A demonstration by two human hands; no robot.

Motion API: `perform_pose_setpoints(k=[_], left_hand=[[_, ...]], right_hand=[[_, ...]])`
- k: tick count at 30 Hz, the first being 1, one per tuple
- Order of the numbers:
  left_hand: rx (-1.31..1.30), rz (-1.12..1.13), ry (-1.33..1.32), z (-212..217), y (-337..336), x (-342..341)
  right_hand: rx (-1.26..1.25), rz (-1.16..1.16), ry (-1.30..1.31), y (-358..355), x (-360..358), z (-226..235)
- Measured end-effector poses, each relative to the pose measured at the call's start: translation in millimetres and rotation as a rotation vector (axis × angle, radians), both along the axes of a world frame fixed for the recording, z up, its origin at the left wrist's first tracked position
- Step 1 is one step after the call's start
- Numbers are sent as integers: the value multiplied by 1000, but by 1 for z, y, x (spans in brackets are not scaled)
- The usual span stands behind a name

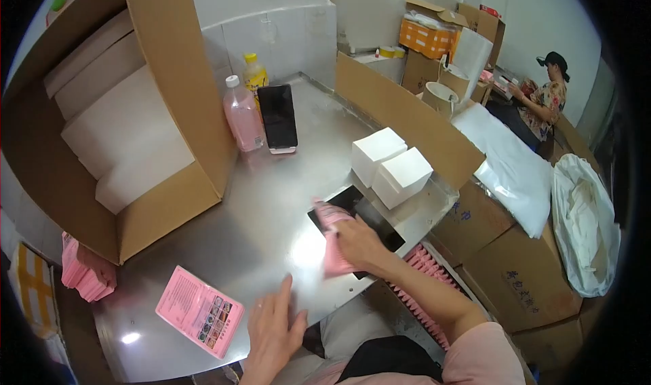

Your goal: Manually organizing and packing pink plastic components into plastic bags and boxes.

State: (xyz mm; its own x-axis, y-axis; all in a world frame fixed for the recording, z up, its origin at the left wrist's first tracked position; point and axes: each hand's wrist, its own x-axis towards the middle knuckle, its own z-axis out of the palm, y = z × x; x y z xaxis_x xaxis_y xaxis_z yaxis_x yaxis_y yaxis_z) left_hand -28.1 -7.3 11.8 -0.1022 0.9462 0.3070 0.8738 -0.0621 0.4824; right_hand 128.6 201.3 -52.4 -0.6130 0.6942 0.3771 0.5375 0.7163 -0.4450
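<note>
My right hand grips a pink printed packet, slightly smeared by motion, above a dark rectangular panel in the metal tabletop. Whether it is one packet or several together, I cannot tell. At the table's front edge my left hand holds nothing, its fingers apart and the index finger stretched forward. To its left a flat pink packet with print and small pictures lies on the metal table. Two white boxes stand side by side just beyond the dark panel.
A large open carton holding white boxes fills the left. Behind stand a pink bottle, a yellow bottle and a phone. Pink packets are packed below the right edge. Another person sits at the far right beyond cartons.
</note>
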Motion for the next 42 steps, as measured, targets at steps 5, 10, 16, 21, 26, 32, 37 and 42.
perform_pose_setpoints(k=[5, 10, 16, 21, 26, 32, 37, 42], left_hand=[[221, -47, -50, -9, -26, -18], [224, 578, 316, -5, -93, -86], [-141, 666, 365, -10, -93, -101], [19, 535, 100, 0, -77, -94], [29, 0, 122, -15, 16, -2], [65, -177, -10, -26, 22, 9], [45, -108, -42, -9, 21, -4], [52, 108, 202, -14, 32, 22]], right_hand=[[-235, -45, -609, -11, 27, 59], [634, -278, 11, 22, 54, 109], [562, -453, -45, 54, 76, 85], [454, -422, 56, 57, 70, 84], [392, -396, 19, 55, 85, 89], [561, -327, 133, 34, 69, 78], [389, 417, 96, -62, 21, 17], [278, 361, -267, -48, -18, 52]])
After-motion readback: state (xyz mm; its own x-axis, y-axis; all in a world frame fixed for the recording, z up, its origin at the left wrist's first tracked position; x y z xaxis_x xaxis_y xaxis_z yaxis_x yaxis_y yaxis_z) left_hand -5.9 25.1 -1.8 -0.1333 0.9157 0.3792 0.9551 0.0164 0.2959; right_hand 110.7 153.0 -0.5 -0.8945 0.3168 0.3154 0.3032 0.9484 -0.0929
